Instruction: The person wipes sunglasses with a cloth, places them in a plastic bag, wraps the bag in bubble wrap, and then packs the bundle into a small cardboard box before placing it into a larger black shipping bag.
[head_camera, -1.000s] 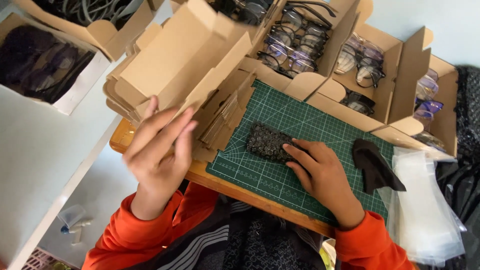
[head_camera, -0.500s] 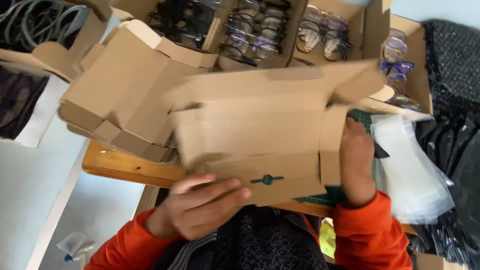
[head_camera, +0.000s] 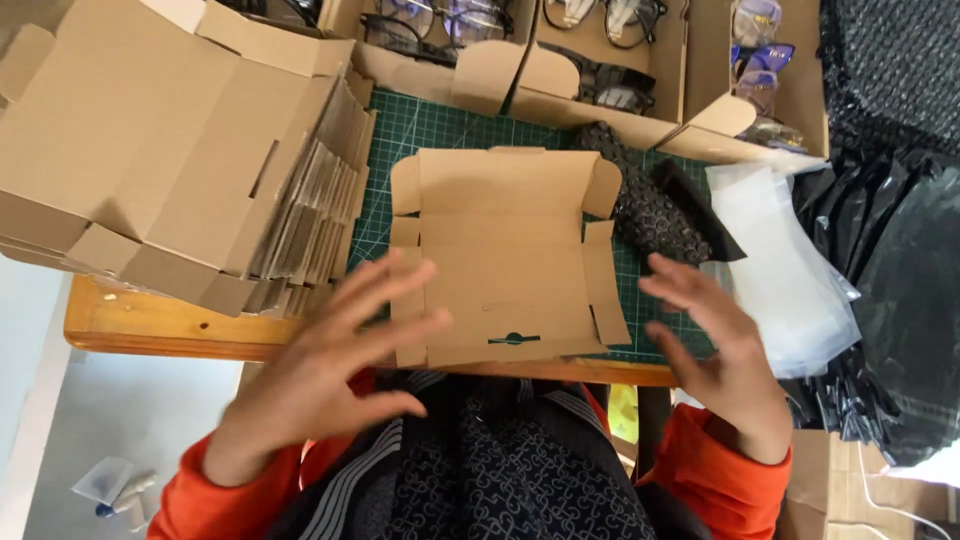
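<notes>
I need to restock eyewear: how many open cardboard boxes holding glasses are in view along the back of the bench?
3, all cut off by the top edge: left box, middle box, and right box by the black wrap. More may lie out of frame.

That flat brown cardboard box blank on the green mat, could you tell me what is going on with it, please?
A person in orange sleeves has a flat brown cardboard box blank lying unfolded on the green gridded cutting mat. The left hand and right hand hover open at either side of it, holding nothing. A stack of unfolded cardboard blanks sits to the left, a black patterned soft pouch lies just right of the blank, and cardboard trays of glasses line the back.
</notes>
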